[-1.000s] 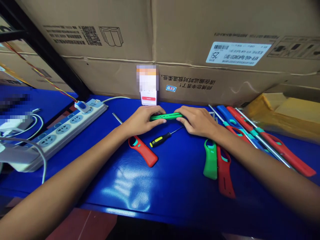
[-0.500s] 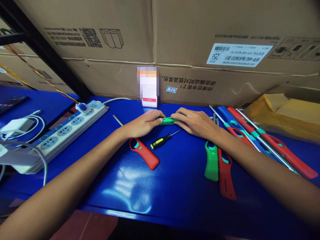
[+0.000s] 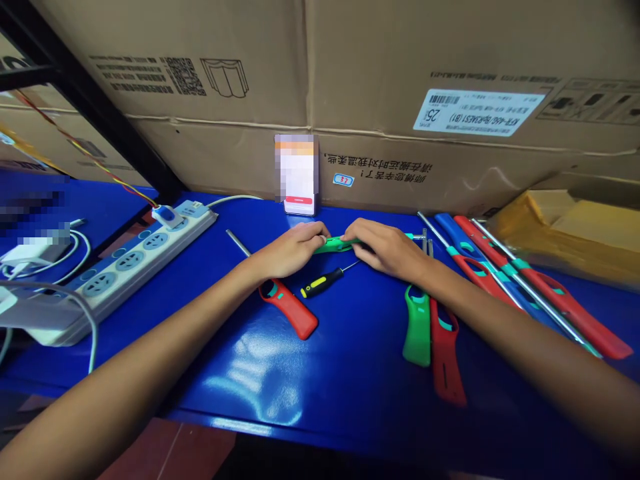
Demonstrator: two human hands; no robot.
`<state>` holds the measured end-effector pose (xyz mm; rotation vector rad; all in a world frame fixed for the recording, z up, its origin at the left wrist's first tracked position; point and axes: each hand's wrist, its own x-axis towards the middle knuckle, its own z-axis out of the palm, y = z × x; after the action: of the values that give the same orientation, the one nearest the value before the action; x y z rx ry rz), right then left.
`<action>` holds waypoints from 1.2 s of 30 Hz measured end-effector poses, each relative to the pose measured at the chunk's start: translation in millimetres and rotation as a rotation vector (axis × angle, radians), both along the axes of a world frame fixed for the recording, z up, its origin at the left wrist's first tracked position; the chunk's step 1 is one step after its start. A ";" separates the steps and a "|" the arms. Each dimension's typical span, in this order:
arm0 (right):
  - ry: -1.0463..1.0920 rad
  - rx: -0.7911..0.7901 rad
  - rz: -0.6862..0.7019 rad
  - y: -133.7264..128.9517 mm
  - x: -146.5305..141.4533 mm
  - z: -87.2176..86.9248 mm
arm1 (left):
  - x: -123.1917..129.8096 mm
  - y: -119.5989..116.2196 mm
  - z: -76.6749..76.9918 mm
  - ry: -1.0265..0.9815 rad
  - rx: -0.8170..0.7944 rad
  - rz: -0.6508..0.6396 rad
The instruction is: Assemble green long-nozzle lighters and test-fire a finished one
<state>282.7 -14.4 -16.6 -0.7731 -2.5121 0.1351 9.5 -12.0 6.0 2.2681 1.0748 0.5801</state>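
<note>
Both my hands grip a slim green plastic lighter part (image 3: 334, 245) above the blue bench. My left hand (image 3: 295, 250) holds its left end, and my right hand (image 3: 385, 250) wraps its right end, hiding most of that side. A thin metal rod with a teal fitting seems to stick out past my right hand. Just below the hands lies a small yellow-and-black screwdriver (image 3: 323, 283). A red lighter handle (image 3: 290, 309) lies under my left wrist, and a loose metal rod (image 3: 238, 243) lies left of that hand.
A green handle (image 3: 417, 327) and a red handle (image 3: 446, 357) lie right of centre. Several long red and blue lighters (image 3: 545, 297) lie at the right. A white power strip (image 3: 135, 257) sits at the left, with cables. Cardboard boxes (image 3: 400, 87) wall the back.
The green part now sits at a slight slant, and less of it shows because my hands have closed in along it. The view has shifted slightly.
</note>
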 end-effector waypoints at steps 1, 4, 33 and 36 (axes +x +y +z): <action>0.033 -0.010 0.010 1.2 -0.3 -1.8 | 3.1 -1.7 -0.4 0.013 0.035 0.014; 0.088 -0.037 0.018 3.7 -1.1 -5.5 | 11.0 -4.8 -3.4 0.026 0.068 0.040; -0.004 -0.049 0.014 -0.2 -5.0 -5.6 | 6.3 -4.5 3.7 -0.056 -0.021 -0.026; -0.021 -0.021 0.016 -0.7 -6.8 -5.4 | 12.3 -0.7 -0.4 -0.068 -0.080 0.009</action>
<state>275.9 -15.1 -22.0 -0.7664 -2.5410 0.1600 21.8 -12.7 5.6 2.1604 1.0566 0.6036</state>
